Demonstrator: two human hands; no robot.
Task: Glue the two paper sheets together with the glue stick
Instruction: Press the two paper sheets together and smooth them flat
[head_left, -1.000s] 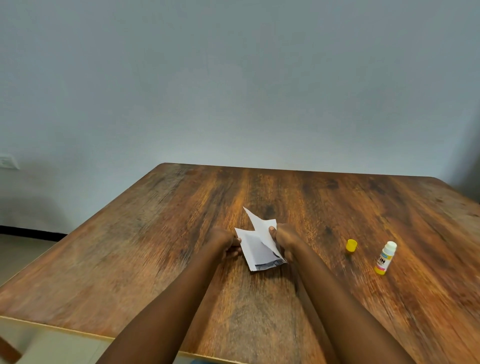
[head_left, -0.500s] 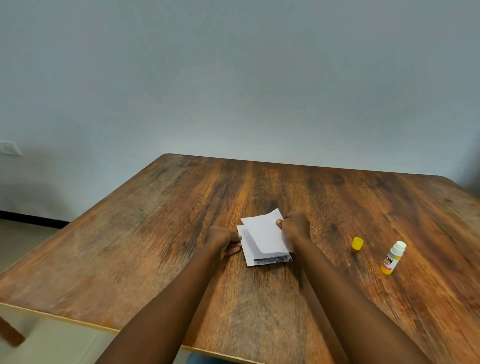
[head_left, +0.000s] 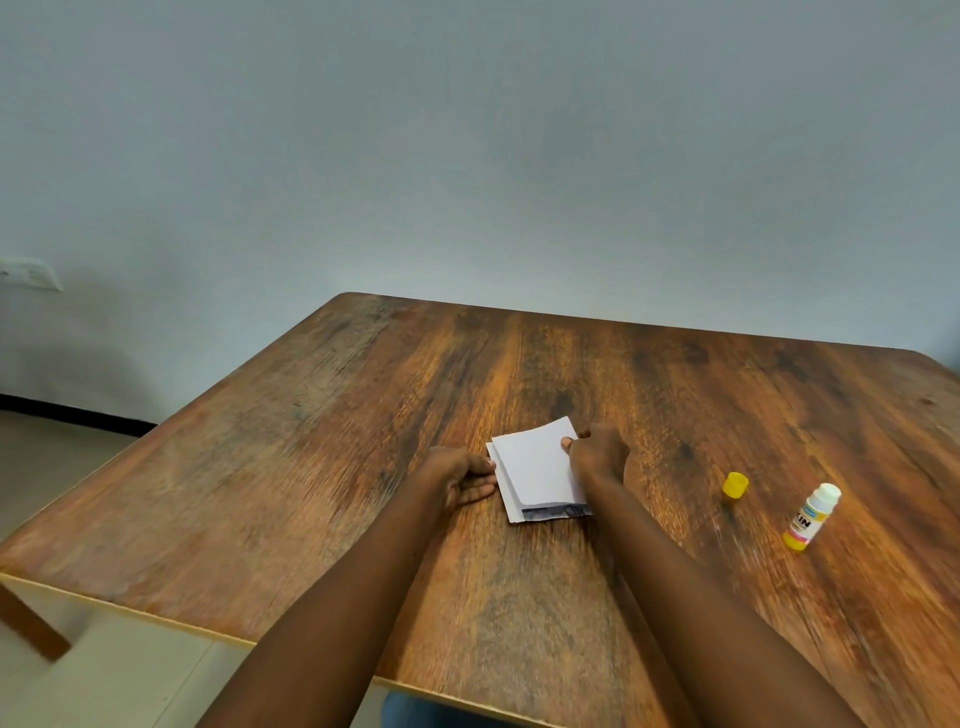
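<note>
Two white paper sheets lie stacked on the wooden table (head_left: 322, 467). The top sheet (head_left: 535, 462) sits slightly askew on the lower sheet (head_left: 511, 512), whose dark printed strip shows along the near edge. My left hand (head_left: 460, 478) rests on the table, its thumb and fingertips touching the lower sheet's left edge. My right hand (head_left: 597, 452) pinches the top sheet's right edge, thumb on top. The glue stick (head_left: 810, 517) lies uncapped to the right, with its yellow cap (head_left: 735, 486) beside it.
The table's near edge (head_left: 156, 618) runs across the lower left, with floor and a table leg below it. A grey wall stands behind the far edge, with a wall socket (head_left: 31, 273) at the left.
My right hand has lowered the raised top sheet flat onto the lower sheet. My left hand has stayed at the left edge. The camera has tilted a little.
</note>
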